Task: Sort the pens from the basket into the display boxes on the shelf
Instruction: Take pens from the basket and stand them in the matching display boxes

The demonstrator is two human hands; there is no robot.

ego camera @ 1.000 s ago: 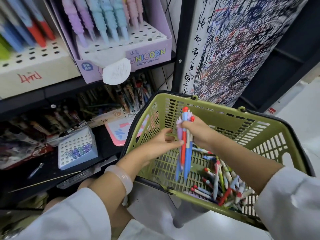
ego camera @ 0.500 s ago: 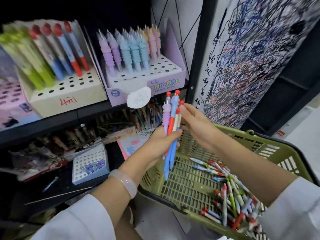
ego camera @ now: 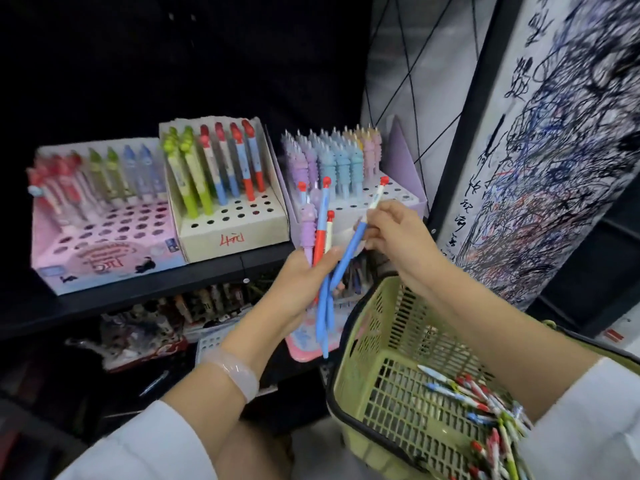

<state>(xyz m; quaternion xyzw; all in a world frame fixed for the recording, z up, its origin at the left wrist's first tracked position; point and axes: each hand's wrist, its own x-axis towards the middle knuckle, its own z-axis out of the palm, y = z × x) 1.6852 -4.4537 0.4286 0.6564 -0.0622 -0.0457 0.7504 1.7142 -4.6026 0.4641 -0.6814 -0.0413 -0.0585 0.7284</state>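
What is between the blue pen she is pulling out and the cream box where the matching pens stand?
Nothing solid that I can see. The right hand pinches the blue pen, and the cream box sits up and to the left with empty front holes. Only the left hand with its pen bundle lies roughly along that path.

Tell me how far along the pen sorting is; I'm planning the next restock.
Done: unclear; rows already stand in the cream cardboard display box. In hand: the left hand grips a small bunch, the right hand pinches one blue-barrelled pen. Left: many loose pens in the green plastic basket.
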